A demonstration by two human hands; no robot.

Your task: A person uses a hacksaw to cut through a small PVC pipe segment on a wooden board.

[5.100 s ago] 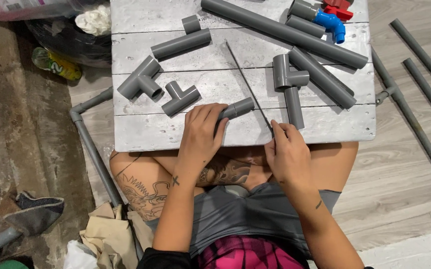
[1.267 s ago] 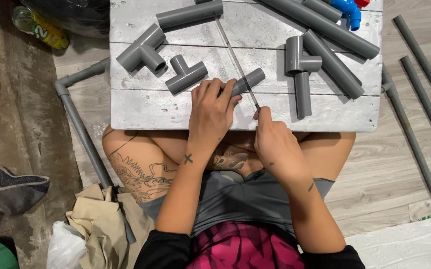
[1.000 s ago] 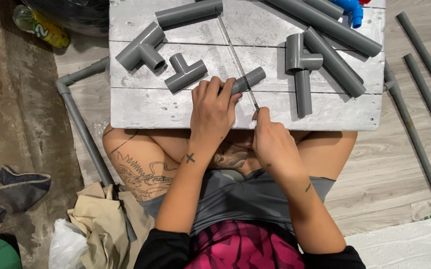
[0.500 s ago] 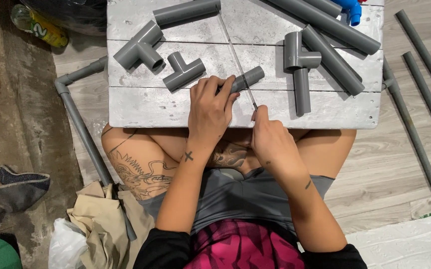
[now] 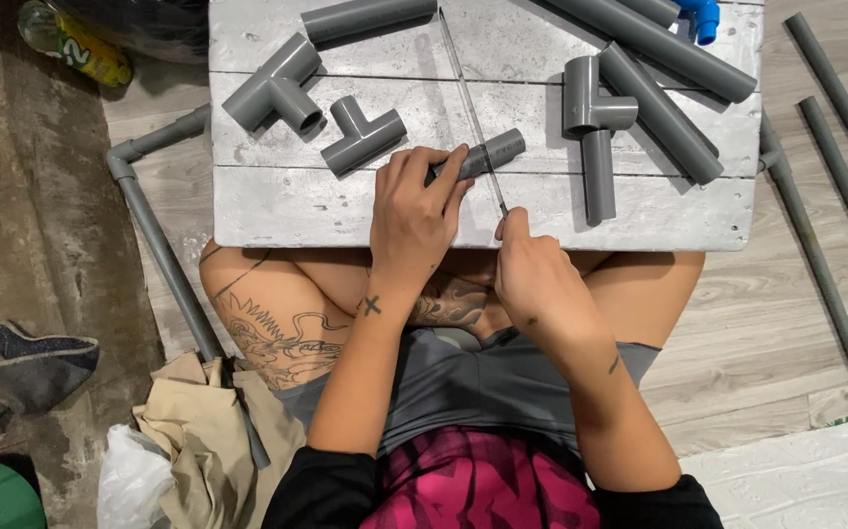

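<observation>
Grey pipe [image 5: 483, 157] sits clamped under my left hand [image 5: 412, 216], fingers curled over its near end, pinning it to the board [image 5: 277, 211]. Its long axis runs up and right, away from my palm. My right hand [image 5: 537, 279] pinches the blade [image 5: 471, 113] at its near end; the blade crosses the pipe just beside my left fingertips. Tees [image 5: 360, 132] lie further left.
</observation>
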